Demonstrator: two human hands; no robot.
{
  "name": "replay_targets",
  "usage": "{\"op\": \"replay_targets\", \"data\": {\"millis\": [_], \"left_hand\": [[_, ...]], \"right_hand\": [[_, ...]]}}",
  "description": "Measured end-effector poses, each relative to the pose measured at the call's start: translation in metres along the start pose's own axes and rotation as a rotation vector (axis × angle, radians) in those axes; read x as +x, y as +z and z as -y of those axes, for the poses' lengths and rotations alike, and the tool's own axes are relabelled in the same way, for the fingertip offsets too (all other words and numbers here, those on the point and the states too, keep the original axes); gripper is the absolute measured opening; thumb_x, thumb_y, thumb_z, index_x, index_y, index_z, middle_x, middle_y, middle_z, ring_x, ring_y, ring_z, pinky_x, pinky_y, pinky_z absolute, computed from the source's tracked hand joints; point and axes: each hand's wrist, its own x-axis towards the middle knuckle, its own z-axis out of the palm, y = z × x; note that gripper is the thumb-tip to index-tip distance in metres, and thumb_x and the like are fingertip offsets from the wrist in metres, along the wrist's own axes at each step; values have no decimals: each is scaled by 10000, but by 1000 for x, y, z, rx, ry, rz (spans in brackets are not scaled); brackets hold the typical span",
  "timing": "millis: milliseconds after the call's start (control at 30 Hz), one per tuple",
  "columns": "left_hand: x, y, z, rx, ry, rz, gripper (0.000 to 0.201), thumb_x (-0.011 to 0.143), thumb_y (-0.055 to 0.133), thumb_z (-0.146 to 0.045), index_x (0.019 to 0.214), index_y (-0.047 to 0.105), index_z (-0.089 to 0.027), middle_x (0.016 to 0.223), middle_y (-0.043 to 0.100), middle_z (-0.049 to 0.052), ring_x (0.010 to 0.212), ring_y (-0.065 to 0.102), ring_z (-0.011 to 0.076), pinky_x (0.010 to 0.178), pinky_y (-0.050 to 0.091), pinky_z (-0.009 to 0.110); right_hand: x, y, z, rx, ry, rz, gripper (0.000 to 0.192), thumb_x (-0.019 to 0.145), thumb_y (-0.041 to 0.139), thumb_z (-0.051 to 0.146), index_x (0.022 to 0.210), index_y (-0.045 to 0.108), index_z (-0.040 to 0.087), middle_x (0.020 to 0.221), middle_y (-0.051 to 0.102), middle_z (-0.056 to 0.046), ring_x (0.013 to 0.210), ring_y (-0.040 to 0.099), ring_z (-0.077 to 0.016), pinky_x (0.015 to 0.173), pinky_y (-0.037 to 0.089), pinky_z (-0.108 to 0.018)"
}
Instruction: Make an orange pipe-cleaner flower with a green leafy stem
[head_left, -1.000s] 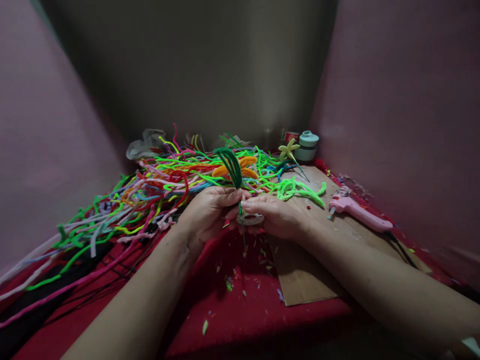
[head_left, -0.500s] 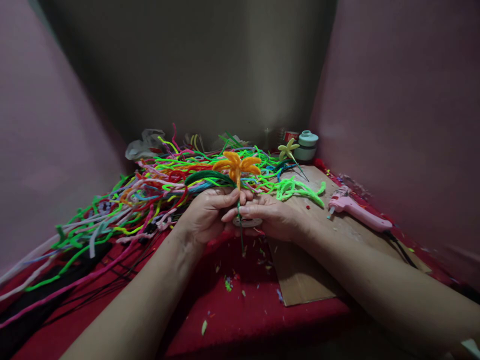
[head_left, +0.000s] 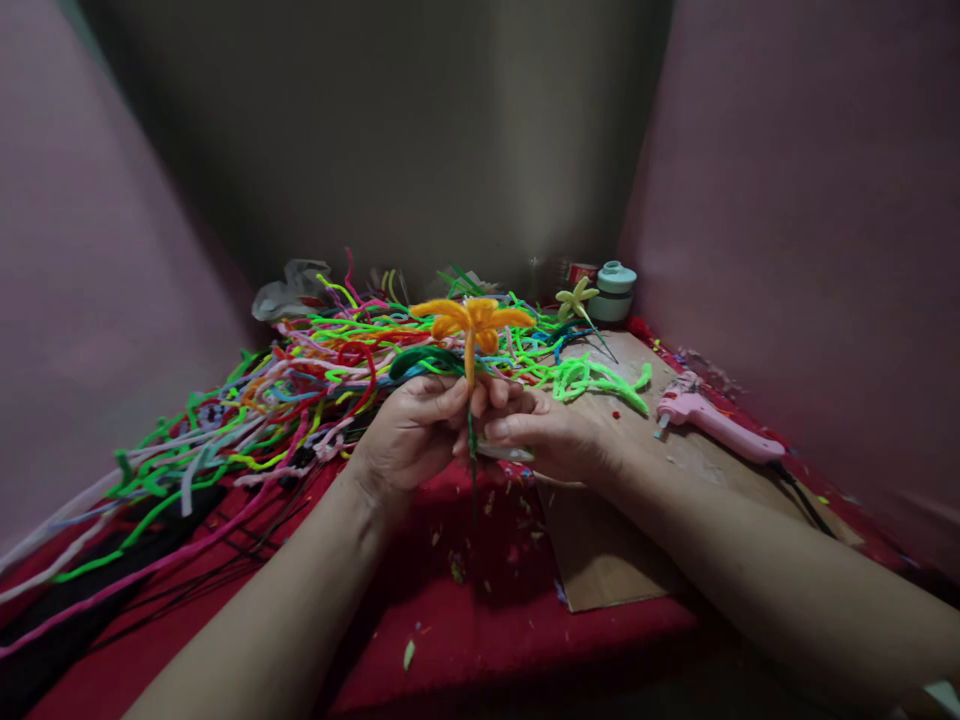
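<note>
Both hands meet at centre frame, pinching one orange flower (head_left: 472, 320) made of pipe cleaner. Left hand (head_left: 416, 425) grips the stem just under the petals, thumb and forefinger closed on it; right hand (head_left: 551, 435) touches the left, fingers curled narrow round the same stem a bit lower. Flower head stands upright directly above the fingertips, petals spread flat. A dark green leaf (head_left: 427, 360) loops off the stem to the left, just above the left hand's knuckles. Green stem tail (head_left: 472, 455) hangs down between the two hands. Something pale, ring-like (head_left: 504, 452) sits under the right fingers; can't tell if held or what it is. Behind the hands: big tangle of pipe cleaners (head_left: 300, 380) spread across the left and back of the red cloth (head_left: 465, 620). Right of the hands a cardboard sheet (head_left: 622, 550) with a pink glue gun (head_left: 712, 420) on it, well apart from the right hand. Far back: a yellow flower (head_left: 576, 298) beside a small pale jar (head_left: 616, 290). Scraps litter the cloth below the hands
</note>
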Motion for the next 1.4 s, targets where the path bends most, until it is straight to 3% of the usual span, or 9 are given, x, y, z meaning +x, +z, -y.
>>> {"op": "replay_targets", "data": {"millis": [200, 367, 600, 733, 833, 1033, 1167, 1300, 1400], "left_hand": [[1, 4, 4, -54, -5, -2, 202, 650, 741, -251, 567, 629, -105, 550, 564, 18, 494, 560, 124, 505, 483, 251], [2, 4, 7, -113, 39, -44, 145, 699, 682, -202, 598, 643, -105, 624, 622, 41, 599, 625, 160, 559, 519, 263], [0, 6, 8, -150, 46, -36, 167, 750, 613, -193, 620, 650, -96, 762, 708, 95, 598, 653, 200, 484, 528, 291], [3, 1, 12, -132, 29, 17, 177, 779, 583, -222, 678, 660, -99, 638, 666, 68, 511, 634, 214, 432, 523, 326], [7, -3, 14, -146, 45, 20, 206, 799, 557, -224, 667, 651, -96, 626, 657, 70, 486, 621, 192, 502, 546, 347], [8, -2, 13, -206, -5, -6, 250, 813, 547, -250, 630, 616, -95, 620, 627, 63, 539, 620, 182, 612, 546, 364], [11, -7, 16, -206, -3, -29, 218, 777, 595, -238, 604, 596, -104, 680, 637, 51, 615, 631, 172, 631, 530, 319], [20, -18, 24, 100, -95, -59, 254, 740, 620, -323, 618, 610, -101, 584, 616, 46, 505, 590, 152, 582, 507, 308], [26, -20, 31, 335, -159, -140, 284, 716, 641, -350, 607, 613, -89, 544, 625, 72, 517, 611, 167, 600, 504, 302]], "right_hand": [[-3, 3, 6, -66, 82, 92, 216, 696, 646, 198, 869, 516, 192, 581, 544, 60, 417, 488, -73, 381, 354, -174], [-4, -1, 11, -38, 150, 130, 287, 667, 710, 224, 871, 513, 177, 540, 531, 68, 426, 497, -64, 397, 362, -154], [-4, -8, 15, -39, 184, 241, 368, 692, 723, 230, 1005, 538, 173, 697, 680, -8, 486, 576, -83, 446, 449, -169], [-3, -14, 20, -136, 298, 264, 248, 746, 671, 295, 908, 611, 118, 684, 684, -38, 501, 604, -109, 412, 456, -177], [-3, -17, 24, -227, 374, 275, 262, 756, 653, 335, 802, 661, 77, 630, 659, -45, 490, 591, -101, 399, 445, -167], [-5, -12, 26, -267, 355, 225, 269, 740, 666, 335, 870, 674, 99, 674, 665, -42, 493, 584, -87, 433, 447, -175], [-7, -9, 23, -296, 336, 114, 187, 745, 605, 268, 774, 670, 95, 684, 651, -53, 528, 593, -110, 458, 460, -209], [-10, -10, 22, -467, 302, -163, 139, 684, 574, 216, 679, 664, 110, 626, 617, -43, 497, 523, -91, 388, 329, -184], [-13, -13, 23, -655, 353, -272, 143, 666, 547, 219, 615, 644, 126, 591, 594, -35, 470, 471, -83, 372, 248, -193]]}}
